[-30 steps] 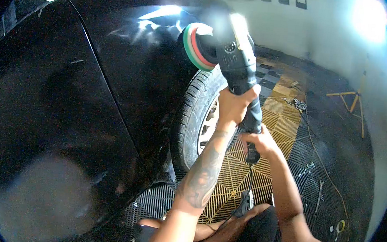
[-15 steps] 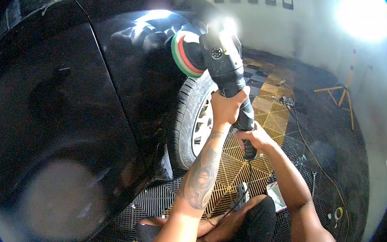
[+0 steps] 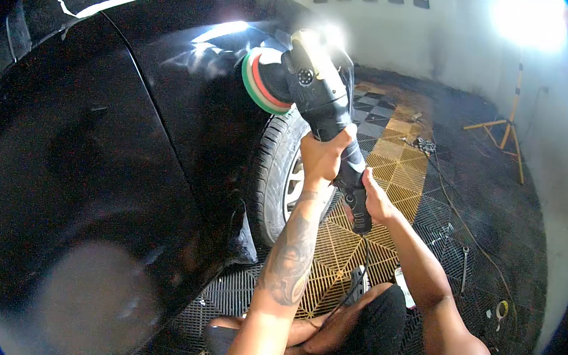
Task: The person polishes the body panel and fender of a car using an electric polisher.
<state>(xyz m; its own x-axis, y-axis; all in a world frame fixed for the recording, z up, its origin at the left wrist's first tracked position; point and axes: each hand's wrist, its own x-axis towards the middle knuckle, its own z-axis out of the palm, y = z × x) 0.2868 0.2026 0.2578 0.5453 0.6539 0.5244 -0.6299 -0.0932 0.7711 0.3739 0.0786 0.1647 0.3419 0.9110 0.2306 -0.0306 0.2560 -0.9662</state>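
Note:
A black power polisher (image 3: pixel 324 107) is held at a slant in both hands, its head up and its handle down toward me. Its round foam pad (image 3: pixel 259 85), edged in green, white and red, faces the black car fender (image 3: pixel 211 85) above the wheel; whether it presses on the paint I cannot tell. My left hand (image 3: pixel 321 157) wraps round the polisher's neck just behind the head. Lower down, my right hand (image 3: pixel 378 201) is closed on the rear handle, thumb along its side. A power cord (image 3: pixel 367 254) hangs from the handle's end.
Below the pad stands the car's tire (image 3: pixel 274 177). White tape (image 3: pixel 121 4) borders the window. A bright lamp (image 3: pixel 526 23) on a yellow tripod (image 3: pixel 509 132) lights the scene. On the tiled floor lie a wrench (image 3: pixel 464 272), a tape roll (image 3: pixel 502 308) and a cable (image 3: pixel 452 201). My folded legs are beneath.
The polisher's head and pad have shifted slightly left, and its handle has swung a little left too. My right hand has changed its hold, the thumb now higher along the handle.

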